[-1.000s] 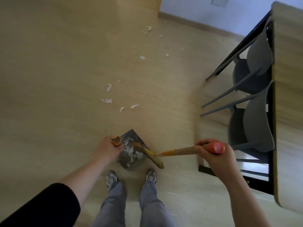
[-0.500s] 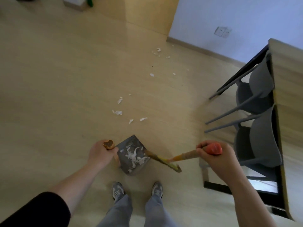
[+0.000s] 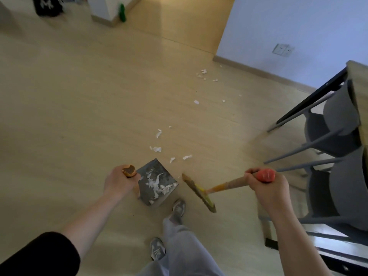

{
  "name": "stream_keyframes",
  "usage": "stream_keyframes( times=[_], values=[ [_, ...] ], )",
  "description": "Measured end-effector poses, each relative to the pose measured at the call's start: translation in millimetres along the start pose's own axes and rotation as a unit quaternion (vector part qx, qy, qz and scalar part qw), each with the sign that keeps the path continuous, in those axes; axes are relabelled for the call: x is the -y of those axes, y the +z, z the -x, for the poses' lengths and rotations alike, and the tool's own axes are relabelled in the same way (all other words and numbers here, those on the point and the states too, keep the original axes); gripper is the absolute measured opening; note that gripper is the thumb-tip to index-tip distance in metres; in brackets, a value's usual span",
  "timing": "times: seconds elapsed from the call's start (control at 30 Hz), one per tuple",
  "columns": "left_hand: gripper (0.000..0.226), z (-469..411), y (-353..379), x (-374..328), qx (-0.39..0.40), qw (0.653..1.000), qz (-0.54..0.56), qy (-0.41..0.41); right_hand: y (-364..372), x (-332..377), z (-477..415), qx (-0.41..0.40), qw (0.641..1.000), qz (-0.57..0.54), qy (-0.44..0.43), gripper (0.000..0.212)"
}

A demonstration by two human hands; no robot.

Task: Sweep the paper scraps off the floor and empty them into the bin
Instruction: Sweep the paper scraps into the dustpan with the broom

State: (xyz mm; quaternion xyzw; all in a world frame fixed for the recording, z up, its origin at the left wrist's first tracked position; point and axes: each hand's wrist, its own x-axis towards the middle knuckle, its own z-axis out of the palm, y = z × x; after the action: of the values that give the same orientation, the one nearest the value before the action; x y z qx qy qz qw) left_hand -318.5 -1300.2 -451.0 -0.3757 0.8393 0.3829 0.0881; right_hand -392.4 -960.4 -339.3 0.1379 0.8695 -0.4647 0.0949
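1. Head view, grips. The left hand (image 3: pixel 119 182) wraps its fingers tightly round the top of the dustpan handle (image 3: pixel 129 170). The right hand (image 3: pixel 266 188) is a closed fist on the broom handle (image 3: pixel 225 185), just below its red cap (image 3: pixel 265 175).
2. Task things. The dustpan (image 3: pixel 154 166) sits low-centre in the frame and holds a load of white scraps (image 3: pixel 157 184). The broom head (image 3: pixel 199 193) lies just right of it, apart from the pan.
3. Loose scraps. 1 group (image 3: pixel 157 149) lies just above the pan, 2 pieces (image 3: pixel 196 102) lie mid-frame, and a far cluster (image 3: pixel 203 73) sits near the skirting at upper centre-right. I can identify no bin. A black object (image 3: pixel 47 5) at upper left is too cropped to tell.
4. Risk: the load is light paper. Tipping or jolting the pan while carrying it up-frame would likely spill it.
5. Risk: a hard broom stroke could flick scraps past the pan toward the chairs (image 3: pixel 338 112), where they are awkward to reach.
6. Risk: the forward shoe (image 3: pixel 178 208) is just beside the pan's lower corner, so a careless step could kick it.
7. Room. There is open floor (image 3: pixel 69 106) across the left and centre. The right edge is crowded with chair legs, a dark table leg (image 3: pixel 310 100) and the table (image 3: pixel 358 80), so a wide right-side swing risks a snag.
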Motion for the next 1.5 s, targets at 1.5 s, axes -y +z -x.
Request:
stream_keyframes(
  times=[1.5],
  values=[
    [0.029,-182,-15,-26,0.183,0.983,0.005,0.026,126,75,-91,0.024,0.998,-0.049,-0.018,0.018]
  ],
)
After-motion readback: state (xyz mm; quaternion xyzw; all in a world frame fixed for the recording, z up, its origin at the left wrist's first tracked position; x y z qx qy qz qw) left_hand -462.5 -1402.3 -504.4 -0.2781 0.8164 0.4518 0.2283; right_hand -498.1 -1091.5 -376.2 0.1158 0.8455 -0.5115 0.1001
